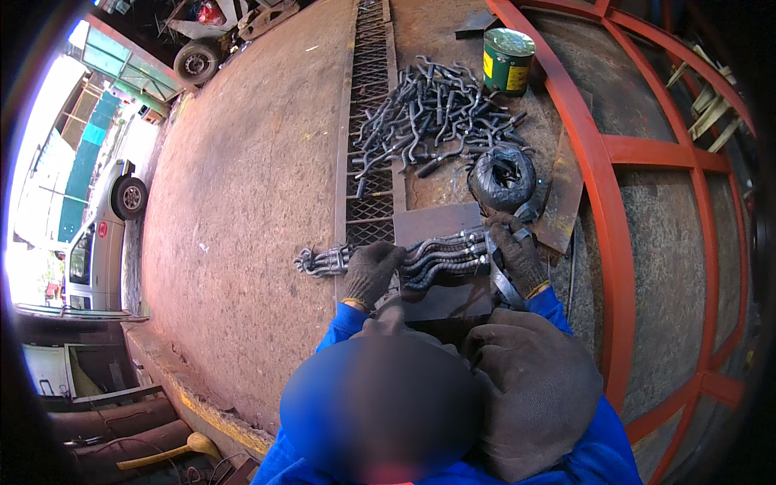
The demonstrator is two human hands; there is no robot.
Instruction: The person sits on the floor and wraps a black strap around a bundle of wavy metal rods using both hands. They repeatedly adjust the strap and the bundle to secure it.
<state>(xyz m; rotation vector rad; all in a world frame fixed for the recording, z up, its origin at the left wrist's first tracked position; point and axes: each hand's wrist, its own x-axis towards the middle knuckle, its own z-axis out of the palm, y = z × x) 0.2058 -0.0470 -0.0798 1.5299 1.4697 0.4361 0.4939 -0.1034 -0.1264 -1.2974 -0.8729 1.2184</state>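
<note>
A bundle of bent ribbed steel bars [444, 263] lies crosswise in front of me, over a flat metal plate [440, 220]. My left hand [372, 273], in a dark knitted glove, is closed around the bundle left of its middle; the hooked bar ends stick out past it to the left. At the bundle's right end, my gloved right hand [519, 257] is closed on a shiny dark plastic strip [506, 289], which hangs down beside the bar ends. A black roll of plastic strip [487, 184] sits just beyond the right hand.
A heap of loose bent bars [428, 117] lies farther out, partly over a floor grating [369, 214]. Behind it stands a green and yellow can [509, 63]. A red steel frame [594, 158] runs along the right. A parked vehicle [101, 238] is at the far left.
</note>
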